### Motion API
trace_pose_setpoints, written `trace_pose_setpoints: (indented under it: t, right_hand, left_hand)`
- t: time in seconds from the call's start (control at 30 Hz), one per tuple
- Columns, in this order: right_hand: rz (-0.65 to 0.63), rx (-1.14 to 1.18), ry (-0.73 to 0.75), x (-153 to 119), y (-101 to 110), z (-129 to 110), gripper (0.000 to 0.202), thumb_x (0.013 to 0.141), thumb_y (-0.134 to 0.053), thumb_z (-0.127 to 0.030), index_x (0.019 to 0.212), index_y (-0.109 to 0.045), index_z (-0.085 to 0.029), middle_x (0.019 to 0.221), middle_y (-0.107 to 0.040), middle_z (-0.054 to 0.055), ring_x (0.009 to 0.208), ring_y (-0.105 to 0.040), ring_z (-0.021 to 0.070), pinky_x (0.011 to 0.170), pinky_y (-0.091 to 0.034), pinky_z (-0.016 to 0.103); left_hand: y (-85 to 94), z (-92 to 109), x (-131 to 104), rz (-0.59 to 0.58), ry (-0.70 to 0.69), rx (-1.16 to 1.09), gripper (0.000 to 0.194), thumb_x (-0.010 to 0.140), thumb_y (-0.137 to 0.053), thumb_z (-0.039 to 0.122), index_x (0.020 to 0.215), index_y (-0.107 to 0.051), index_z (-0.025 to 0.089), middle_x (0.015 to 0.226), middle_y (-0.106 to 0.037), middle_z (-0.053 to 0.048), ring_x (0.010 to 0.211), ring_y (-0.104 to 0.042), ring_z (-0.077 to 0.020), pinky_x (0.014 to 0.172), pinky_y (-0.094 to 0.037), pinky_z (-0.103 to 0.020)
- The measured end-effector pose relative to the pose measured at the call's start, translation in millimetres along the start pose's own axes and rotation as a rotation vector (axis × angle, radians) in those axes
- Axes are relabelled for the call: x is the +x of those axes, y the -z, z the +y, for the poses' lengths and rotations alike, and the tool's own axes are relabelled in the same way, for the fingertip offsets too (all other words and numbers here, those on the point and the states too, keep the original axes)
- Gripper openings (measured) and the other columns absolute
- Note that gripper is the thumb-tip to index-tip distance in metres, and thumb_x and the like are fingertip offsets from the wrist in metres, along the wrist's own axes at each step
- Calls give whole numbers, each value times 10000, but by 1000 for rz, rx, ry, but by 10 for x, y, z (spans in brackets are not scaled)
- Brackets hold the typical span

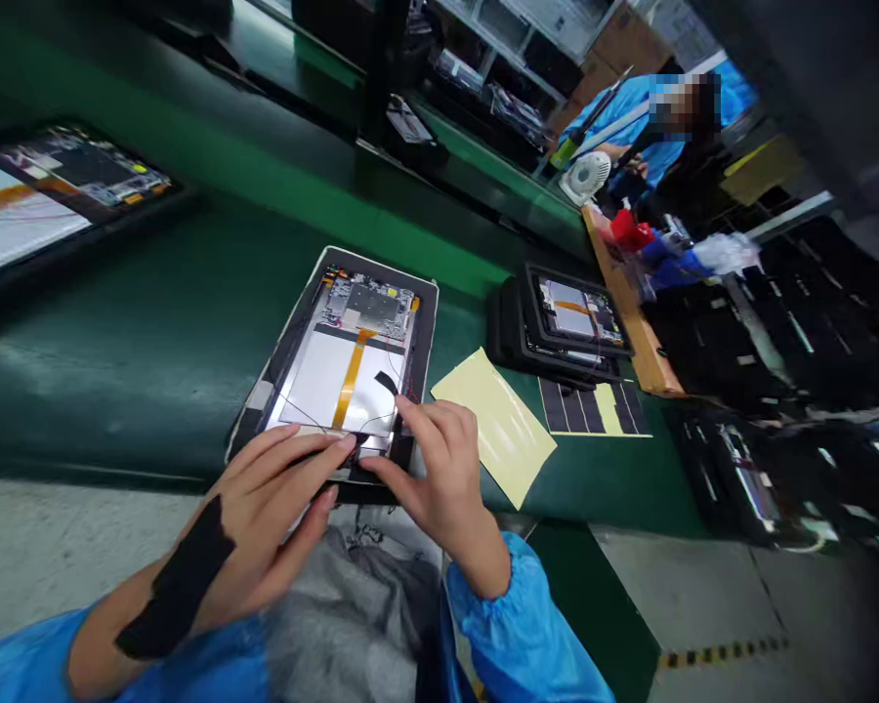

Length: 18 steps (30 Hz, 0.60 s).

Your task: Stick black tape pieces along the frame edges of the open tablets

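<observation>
An opened tablet (314, 376) lies in a dark tray in front of me, showing its circuit board, silver battery and an orange ribbon cable. My left hand (264, 517) reaches over its near-left edge, fingers stretched out, with the index fingertip touching a small black piece (361, 439) by the thin wires. A strip of black tape is wrapped on the back of this hand. At the tablet's near-right part is my right hand (439, 474), a short strip of black tape (387, 382) at its index fingertip. Its thumb presses low on the tablet's near edge, apart from that finger.
A yellowish backing sheet (494, 425) and a sheet of black tape strips (593, 405) lie right. Stacked trays with opened tablets (571, 312) stand behind them. Another opened tablet (65, 186) is far left. A person in blue (630, 117) sits beyond a small white fan (587, 176).
</observation>
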State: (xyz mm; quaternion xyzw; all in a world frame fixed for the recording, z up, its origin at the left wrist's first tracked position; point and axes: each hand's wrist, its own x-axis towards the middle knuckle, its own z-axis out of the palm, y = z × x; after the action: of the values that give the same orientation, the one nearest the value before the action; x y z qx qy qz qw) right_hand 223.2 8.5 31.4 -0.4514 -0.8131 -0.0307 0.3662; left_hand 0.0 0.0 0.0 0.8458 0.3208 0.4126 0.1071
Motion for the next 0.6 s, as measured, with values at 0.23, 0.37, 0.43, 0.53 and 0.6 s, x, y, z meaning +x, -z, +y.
trace_pose_setpoints:
  t: [0.23,0.37,0.43,0.53,0.6]
  right_hand:
    - [181,955,-798,-236,180,-335,251,1054,-702,-384,1282,-710,-279,698,-565,-51,581,-482,108,573,-430,226]
    - [50,1580,-1180,-256,239,-465,304,998,-750,-468,1164,-743,-215,529,-432,-106,428,-244,55,425,-257,173]
    - [11,1705,-1243,-238,223,-477,328,977,-768,-473,1156,-744,-199,506,-436,-113,407,-199,46,396,-238,162]
    - [0,1716,-1315,-206,181,-446,374,935,-806,-485,1144,-725,-185,490,-457,-121,391,-188,39,376,-226,155]
    - [-33,1653,-1341,-184,163,-410,425,911,-814,-522,1131,-703,-176,477,-468,-126,374,-198,38,368,-231,161]
  left_hand:
    - [-4,87,157,-77,184,-133,506,1086,-496,111,1583,-436,180,1332,-636,-92,1293,-577,-209,1171,-421,-299]
    - [-51,78,196,-81,171,-72,483,1099,-491,123,1573,-445,202,1245,-672,-71,1182,-622,-210,1083,-466,-308]
    - [-93,52,187,-59,162,-19,448,1096,-519,130,1536,-483,200,1183,-685,-69,1105,-639,-214,1026,-487,-316]
    - [-147,2,165,-22,153,-3,430,1086,-565,148,1511,-514,187,1128,-696,-67,1053,-651,-214,985,-501,-320]
    - [-160,-26,160,-13,147,-22,439,1079,-587,155,1512,-522,189,1103,-704,-59,1034,-652,-210,972,-502,-322]
